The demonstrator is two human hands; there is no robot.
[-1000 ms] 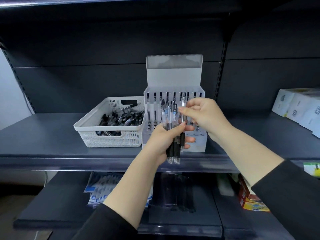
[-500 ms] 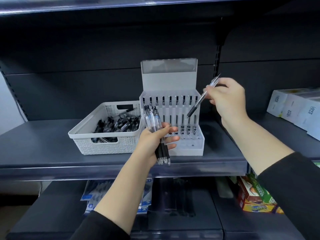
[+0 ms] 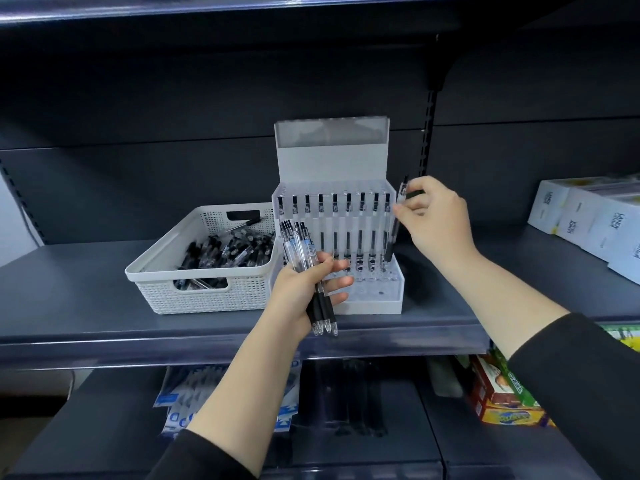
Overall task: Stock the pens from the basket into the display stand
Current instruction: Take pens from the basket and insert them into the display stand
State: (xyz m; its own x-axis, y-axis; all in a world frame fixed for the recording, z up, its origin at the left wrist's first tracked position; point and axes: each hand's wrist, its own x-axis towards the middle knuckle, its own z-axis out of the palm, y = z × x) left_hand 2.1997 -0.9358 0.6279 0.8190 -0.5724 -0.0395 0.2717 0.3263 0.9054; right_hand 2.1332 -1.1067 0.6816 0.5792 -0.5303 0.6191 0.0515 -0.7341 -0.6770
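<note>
Now R hand [image 3: 434, 218] pinches one pen [image 3: 394, 223] at display stand's [image 3: 367, 306] right-end slot, L hand [image 3: 304, 289] clamps spare pens [image 3: 298, 244]; next: seat tip straight down.

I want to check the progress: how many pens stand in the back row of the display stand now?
9, side by side along the back row of the display stand. The right hand holds one more pen at its right end.
</note>
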